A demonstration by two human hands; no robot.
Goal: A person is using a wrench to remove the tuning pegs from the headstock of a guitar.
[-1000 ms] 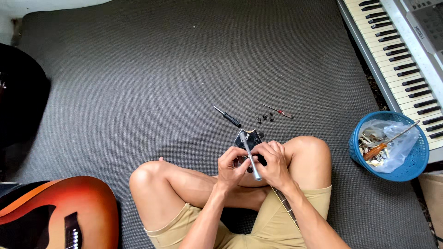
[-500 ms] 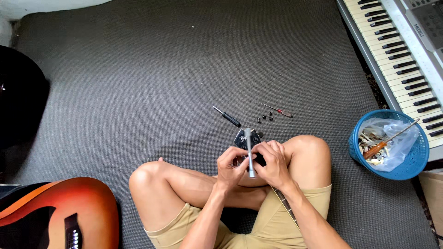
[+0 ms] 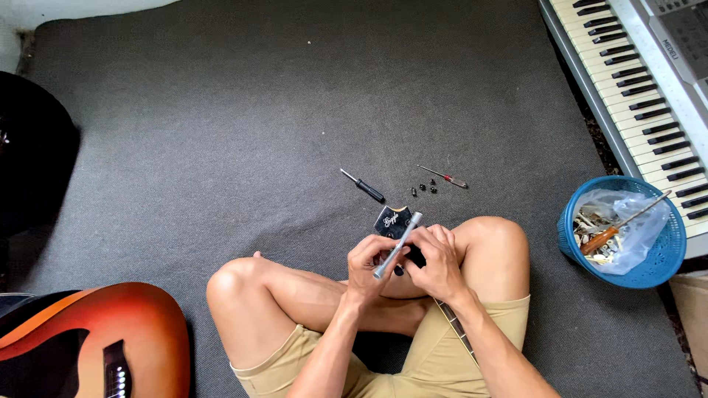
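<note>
In the head view, low and just right of centre, the left hand [image 3: 371, 259] and the right hand [image 3: 436, 262] meet over crossed bare legs, both closed around a slim silver rod-like tool [image 3: 397, 245] that slants from lower left to upper right. Its upper tip rests at a black guitar headstock [image 3: 393, 220], whose lower part is hidden behind the fingers; a strip of neck [image 3: 456, 325] shows again under the right forearm. What the tool's tip meets cannot be made out. Just above on the grey carpet [image 3: 295, 110] lie a black-handled screwdriver [image 3: 363, 186], a thin red-handled screwdriver [image 3: 443, 177] and a few small dark parts [image 3: 424, 189] too tiny to identify. At the right edge a blue basket [image 3: 660, 258] holds a plastic bag with bits and an orange-handled tool. A keyboard [image 3: 641, 81] is cut off at the upper right, a sunburst guitar body [image 3: 88, 339] at the lower left, and a dark round object [image 3: 29, 147] at the left edge.
</note>
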